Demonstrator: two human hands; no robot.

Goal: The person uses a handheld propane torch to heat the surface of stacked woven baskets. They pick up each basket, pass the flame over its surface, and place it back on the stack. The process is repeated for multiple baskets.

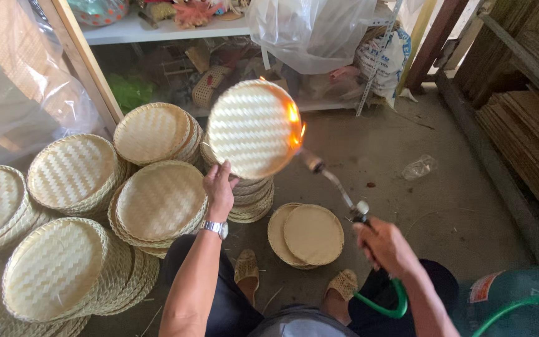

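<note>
The round woven tray sat upper centre of the frame, tilted up on edge, with an orange flame licking its right rim. Your left hand gripped its lower edge, fingers closed on the weave, a metal watch on that wrist. Your right hand, right of centre and lower, was wrapped shut around the handle of a gas torch whose nozzle pointed up-left at the burning rim; a green hose ran from it toward the bottom right. Stacks of similar trays filled the left half, and two more trays lay on the concrete floor near your sandalled feet.
</note>
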